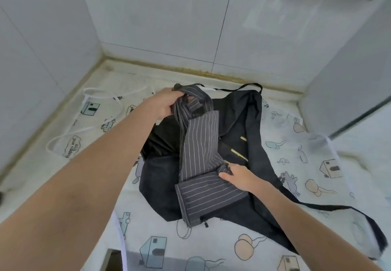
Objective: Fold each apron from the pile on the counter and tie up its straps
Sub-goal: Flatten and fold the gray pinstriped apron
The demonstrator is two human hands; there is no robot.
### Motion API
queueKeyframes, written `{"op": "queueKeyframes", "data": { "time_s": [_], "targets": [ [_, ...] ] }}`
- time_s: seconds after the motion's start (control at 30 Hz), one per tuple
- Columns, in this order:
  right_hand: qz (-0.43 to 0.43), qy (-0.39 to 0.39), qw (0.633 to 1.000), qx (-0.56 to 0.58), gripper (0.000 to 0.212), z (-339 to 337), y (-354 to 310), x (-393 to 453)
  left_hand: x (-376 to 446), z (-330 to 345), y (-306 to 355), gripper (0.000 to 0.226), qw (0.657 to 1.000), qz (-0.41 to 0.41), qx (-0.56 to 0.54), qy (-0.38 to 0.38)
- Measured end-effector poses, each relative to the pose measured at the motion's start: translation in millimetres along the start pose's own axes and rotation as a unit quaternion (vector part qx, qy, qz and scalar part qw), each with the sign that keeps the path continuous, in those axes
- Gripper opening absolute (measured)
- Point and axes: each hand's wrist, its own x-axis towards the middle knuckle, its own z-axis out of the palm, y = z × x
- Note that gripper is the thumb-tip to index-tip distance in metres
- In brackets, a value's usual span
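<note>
Nearest, the person's right hand [239,177] sits at the right edge of the striped apron [201,154], fingers curled and pinching the fabric where its lower folded flap meets the long upper strip. The striped apron is grey with thin white pinstripes, partly folded, lying on top of a black apron [249,127]. The black apron spreads out under it on both sides; one black strap [330,207] trails off to the right of the striped apron. Beneath both is a white cartoon-print apron [296,165] covering the counter [127,72]. Farther off, the left hand [164,103] grips the bunched top end of the striped apron, lifting it slightly. White straps [88,110] loop well left of it. Tiled wall [169,17] behind.
</note>
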Motion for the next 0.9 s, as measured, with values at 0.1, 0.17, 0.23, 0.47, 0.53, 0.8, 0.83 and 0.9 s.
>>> {"op": "queueKeyframes", "data": {
  "time_s": [0.1, 0.17, 0.23, 0.47, 0.53, 0.8, 0.83, 0.9],
  "targets": [
    [0.021, 0.009, 1.000, 0.011, 0.053, 6, 3, 2, 12, 4, 9, 0.016, 0.999, -0.021, 0.022, 0.021],
    [0.029, 0.018, 0.999, 0.021, 0.056, 9, 2, 1, 22, 9, 3, 0.046, 0.978, 0.012, 0.195, 0.067],
    [0.037, 0.028, 0.999, 0.026, 0.057, 10, 2, 3, 22, 14, -16, 0.056, 0.915, 0.081, 0.375, 0.129],
    [-0.050, 0.167, 0.970, -0.167, 0.049, 11, -5, -1, -34, 17, -134, 0.031, 0.724, 0.264, 0.626, -0.116],
    [-0.170, 0.198, 0.925, -0.275, 0.045, 7, -7, -7, -45, 10, -160, 0.039, 0.629, 0.291, 0.695, -0.193],
    [-0.259, 0.043, 0.900, -0.349, 0.067, 10, 21, -10, -50, -17, -187, 0.067, 0.582, 0.260, 0.750, -0.177],
    [-0.263, 0.037, 0.893, -0.363, 0.074, 10, 27, -13, -51, -18, -189, 0.068, 0.584, 0.258, 0.749, -0.176],
    [-0.265, 0.020, 0.882, -0.389, 0.089, 13, 41, -16, -53, -17, -189, 0.066, 0.589, 0.250, 0.749, -0.174]
  ]
}}
